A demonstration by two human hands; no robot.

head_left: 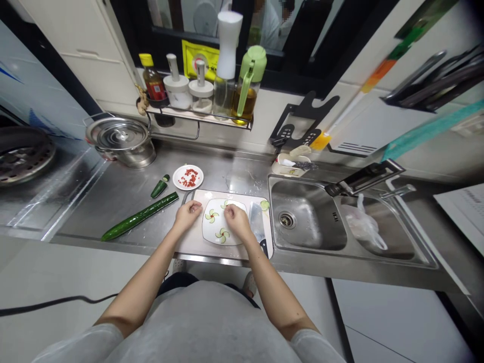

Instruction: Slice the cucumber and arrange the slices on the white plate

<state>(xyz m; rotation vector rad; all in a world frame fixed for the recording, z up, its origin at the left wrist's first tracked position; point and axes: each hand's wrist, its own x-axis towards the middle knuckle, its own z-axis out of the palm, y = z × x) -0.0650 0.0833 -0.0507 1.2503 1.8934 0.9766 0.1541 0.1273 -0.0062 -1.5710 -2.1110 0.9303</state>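
A white squarish plate (208,236) lies on a pale cutting board (189,250). On it, pale green cucumber slices (222,235) form pinwheels with red centres. My right hand (237,222) is over the plate's right part, fingers pinched together near the far pinwheel, which it partly covers. Just off the plate's left edge, my left hand (188,216) has its fingers curled in a pinch. Whatever either hand holds is too small or hidden. A cleaver (257,222) rests on the board's right side, beside a green cucumber scrap (264,205). Behind the board, red chopped bits (190,177) sit on a small dish (176,179).
A long cucumber (139,217) and a short cucumber piece (159,189) lie left of the board. Further left stands a lidded steel pot (128,143). A double sink (310,217) is on the right, a plastic bag (365,224) in its far basin. Bottles line a wall rack (204,115).
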